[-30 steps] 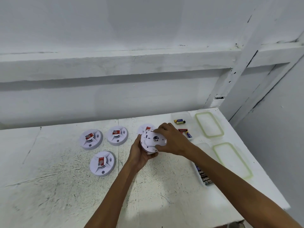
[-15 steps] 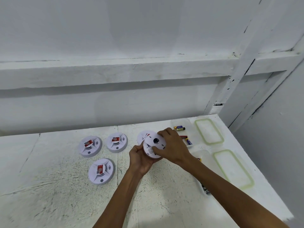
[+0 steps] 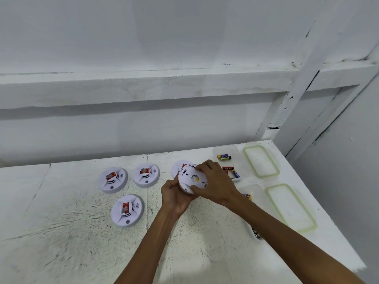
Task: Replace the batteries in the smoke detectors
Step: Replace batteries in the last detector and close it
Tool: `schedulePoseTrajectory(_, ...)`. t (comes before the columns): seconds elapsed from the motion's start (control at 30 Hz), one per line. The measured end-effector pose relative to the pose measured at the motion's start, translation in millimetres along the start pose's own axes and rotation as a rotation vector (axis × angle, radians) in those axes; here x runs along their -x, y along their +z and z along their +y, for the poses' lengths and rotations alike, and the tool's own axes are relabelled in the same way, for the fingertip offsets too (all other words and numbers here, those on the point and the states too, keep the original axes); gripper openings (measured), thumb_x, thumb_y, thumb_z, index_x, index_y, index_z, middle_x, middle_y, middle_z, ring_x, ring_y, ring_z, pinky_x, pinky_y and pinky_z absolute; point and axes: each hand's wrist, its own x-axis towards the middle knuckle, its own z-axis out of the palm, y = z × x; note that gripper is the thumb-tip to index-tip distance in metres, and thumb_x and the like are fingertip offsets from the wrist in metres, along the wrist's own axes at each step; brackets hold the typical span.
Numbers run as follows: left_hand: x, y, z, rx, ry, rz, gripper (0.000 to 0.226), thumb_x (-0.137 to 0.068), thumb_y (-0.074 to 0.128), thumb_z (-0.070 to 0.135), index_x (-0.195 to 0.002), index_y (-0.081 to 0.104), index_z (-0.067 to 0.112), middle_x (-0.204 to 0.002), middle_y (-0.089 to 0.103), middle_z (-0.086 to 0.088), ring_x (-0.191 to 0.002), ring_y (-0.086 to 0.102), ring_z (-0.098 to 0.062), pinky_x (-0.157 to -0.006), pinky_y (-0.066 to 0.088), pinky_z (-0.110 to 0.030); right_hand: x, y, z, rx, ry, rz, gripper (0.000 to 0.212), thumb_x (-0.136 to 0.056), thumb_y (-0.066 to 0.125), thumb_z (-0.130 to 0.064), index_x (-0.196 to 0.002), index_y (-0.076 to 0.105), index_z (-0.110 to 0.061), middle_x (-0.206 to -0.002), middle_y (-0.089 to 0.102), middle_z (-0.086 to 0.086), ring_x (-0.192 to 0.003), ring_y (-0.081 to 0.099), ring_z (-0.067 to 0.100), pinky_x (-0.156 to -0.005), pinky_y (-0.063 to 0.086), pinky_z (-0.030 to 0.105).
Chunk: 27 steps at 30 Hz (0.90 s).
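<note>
I hold a round white smoke detector (image 3: 189, 177) above the table, its back plate facing up and tilted toward me. My left hand (image 3: 174, 196) cups it from below and the left. My right hand (image 3: 215, 184) grips its back plate from the right, thumb on the near rim. Three more detectors with red stickers lie face up on the table (image 3: 61, 232): two at the back (image 3: 113, 179) (image 3: 146, 174) and one nearer me (image 3: 127, 210). Another detector (image 3: 178, 167) is half hidden behind the held one.
A clear tub (image 3: 233, 149) at the back right holds several loose batteries (image 3: 224, 157). A second tub (image 3: 251, 189), partly behind my right forearm, holds more batteries. Two green-rimmed lids (image 3: 260, 161) (image 3: 291, 208) lie to the right of them, near the table's right edge.
The held detector's back plate has turned between my hands, and my right hand's grip has shifted on it. The camera has tipped slightly, so everything sits lower in view.
</note>
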Motion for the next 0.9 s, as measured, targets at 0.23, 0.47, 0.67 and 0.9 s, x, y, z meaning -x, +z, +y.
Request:
schedulePoseTrajectory(0.23,0.4,-0.7,-1.9,0.035,0.018,0.027,0.067,-0.084,0.041,0.019,-0.148,0.047,0.004,-0.140,0.058,-0.028,-0.133,0.049,-0.047,-0.107,0.041,-0.062,1.4,3.6,-6.5,-0.067,0.140,0.075,0.064,-0.073,0.075,-0.053,-0.121,0.059,-0.014,-0.113,0.054,-0.001,-0.099,0.051,0.018,-0.078,0.047,0.030)
schedulePoseTrajectory(0.47,2.9,5.6,-4.8,0.014,0.027,-0.008,0.048,-0.102,0.038,0.035,-0.136,0.059,0.008,-0.125,0.069,-0.022,-0.110,0.063,-0.038,-0.090,0.050,-0.051,3.9,3.6,-13.8,0.009,0.141,0.101,0.065,-0.072,0.072,-0.053,-0.119,0.056,-0.012,-0.112,0.052,0.000,-0.101,0.047,0.018,-0.074,0.046,0.030)
schedulePoseTrajectory(0.67,4.7,4.9,-3.6,-0.008,0.030,-0.019,0.047,-0.102,0.037,0.031,-0.134,0.060,0.007,-0.128,0.067,-0.022,-0.108,0.065,-0.037,-0.090,0.051,-0.050,5.2,2.9,-14.3,0.021,0.176,0.118,0.066,-0.073,0.072,-0.055,-0.119,0.055,-0.011,-0.111,0.053,0.002,-0.100,0.049,0.020,-0.075,0.045,0.029)
schedulePoseTrajectory(0.9,5.4,3.5,-7.3,0.012,0.027,-0.029,0.048,-0.101,0.039,0.029,-0.138,0.057,0.004,-0.122,0.069,-0.018,-0.104,0.068,-0.031,-0.082,0.060,-0.038,7.2,6.8,-20.2,0.014,0.088,0.053,0.065,-0.074,0.072,-0.052,-0.124,0.055,-0.015,-0.118,0.050,-0.001,-0.105,0.046,0.017,-0.073,0.047,0.029)
